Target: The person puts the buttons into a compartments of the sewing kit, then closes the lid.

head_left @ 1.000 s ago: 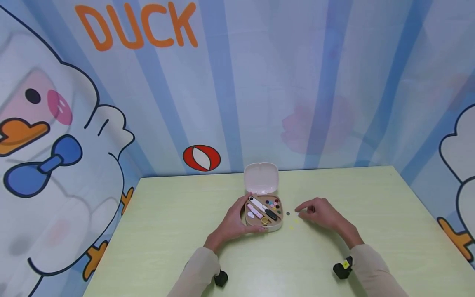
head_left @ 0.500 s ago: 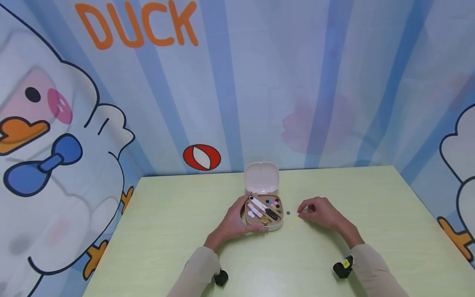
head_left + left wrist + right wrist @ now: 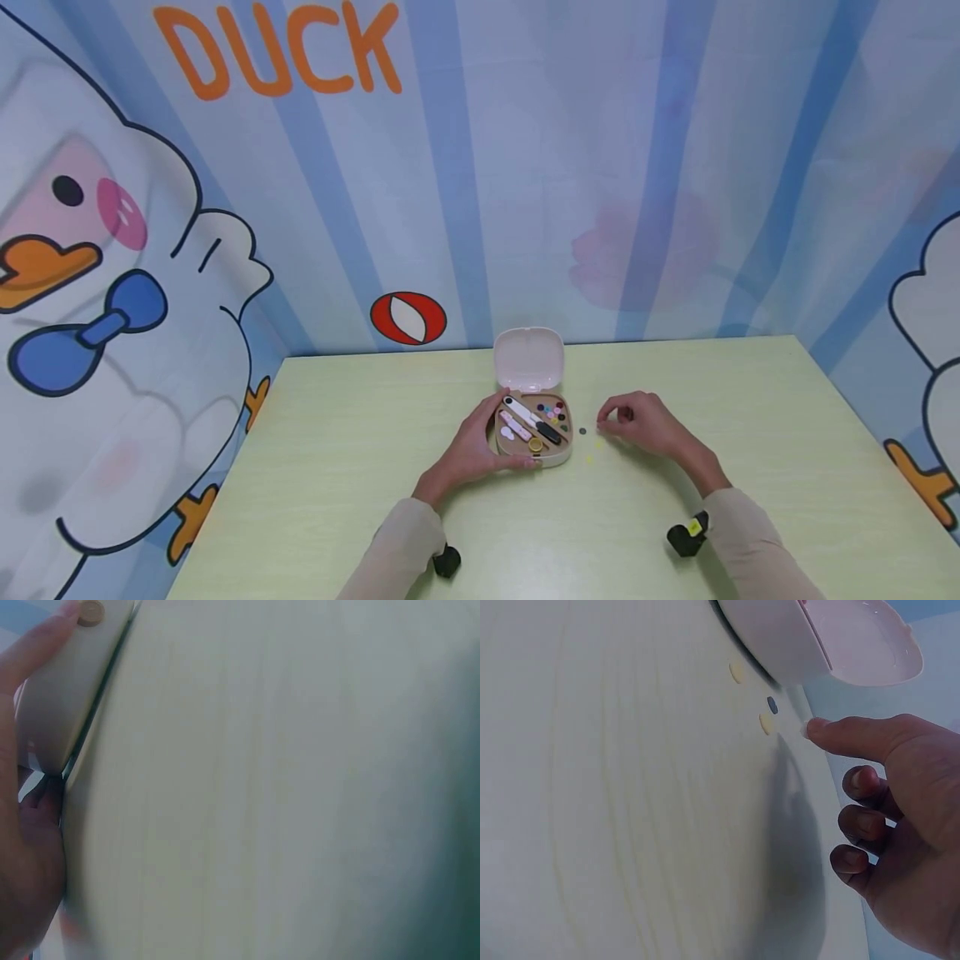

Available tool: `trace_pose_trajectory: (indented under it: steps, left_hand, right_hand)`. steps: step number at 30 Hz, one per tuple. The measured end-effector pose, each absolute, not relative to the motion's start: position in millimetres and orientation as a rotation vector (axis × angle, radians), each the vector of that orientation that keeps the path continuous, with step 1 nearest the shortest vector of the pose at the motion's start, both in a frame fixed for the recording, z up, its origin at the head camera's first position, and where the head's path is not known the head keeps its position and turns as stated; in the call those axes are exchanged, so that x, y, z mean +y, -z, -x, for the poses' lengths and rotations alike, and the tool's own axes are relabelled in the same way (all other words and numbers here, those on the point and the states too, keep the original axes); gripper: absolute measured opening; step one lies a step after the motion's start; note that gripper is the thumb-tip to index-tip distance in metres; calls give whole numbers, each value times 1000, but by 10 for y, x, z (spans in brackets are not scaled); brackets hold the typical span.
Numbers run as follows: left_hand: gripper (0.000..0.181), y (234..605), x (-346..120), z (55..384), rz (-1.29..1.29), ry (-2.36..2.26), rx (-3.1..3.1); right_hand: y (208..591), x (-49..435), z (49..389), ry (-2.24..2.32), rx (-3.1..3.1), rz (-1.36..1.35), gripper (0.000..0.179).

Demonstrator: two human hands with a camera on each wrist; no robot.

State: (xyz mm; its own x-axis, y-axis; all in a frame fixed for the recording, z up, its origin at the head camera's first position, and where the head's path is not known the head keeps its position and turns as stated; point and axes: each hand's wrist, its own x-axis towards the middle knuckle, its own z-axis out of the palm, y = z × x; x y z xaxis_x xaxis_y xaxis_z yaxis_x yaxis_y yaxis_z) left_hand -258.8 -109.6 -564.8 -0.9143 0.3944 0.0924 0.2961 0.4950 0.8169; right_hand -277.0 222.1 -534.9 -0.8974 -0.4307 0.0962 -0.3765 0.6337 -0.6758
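My left hand [image 3: 480, 442] grips a small white sewing kit case [image 3: 557, 461], fingers along its left side and thumb across the front. Its pale pink lid [image 3: 528, 360] stands up at the back. Inside lie a white-and-black tool [image 3: 536, 421], a pink item [image 3: 510, 422], a gold ring-shaped piece [image 3: 535, 445] and several coloured buttons [image 3: 552, 411]. To the right of the case, my right hand [image 3: 643, 425] pinches a small whitish button [image 3: 805, 730] between thumb and forefinger. On the table nearby are a dark button [image 3: 582, 431] and two yellow buttons [image 3: 765, 724].
The pale wooden table [image 3: 337, 475] ends at a blue striped curtain [image 3: 517, 167] with duck pictures, just behind the raised lid. A black wrist camera [image 3: 447, 562] sits on the left forearm, another black camera [image 3: 686, 538] on the right.
My right hand has picked the whitish button up off the table, and its thumb and forefinger have come together and risen slightly. The left hand and the case stay put.
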Motion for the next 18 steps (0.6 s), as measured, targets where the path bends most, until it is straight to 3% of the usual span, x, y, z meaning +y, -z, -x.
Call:
trace_pose_trajectory:
  steps: [18]
  left_hand:
    - [119, 5660, -1101, 2584, -614, -1394, 2629]
  right_hand:
    - [5162, 1914, 2840, 1270, 2759, 628, 3]
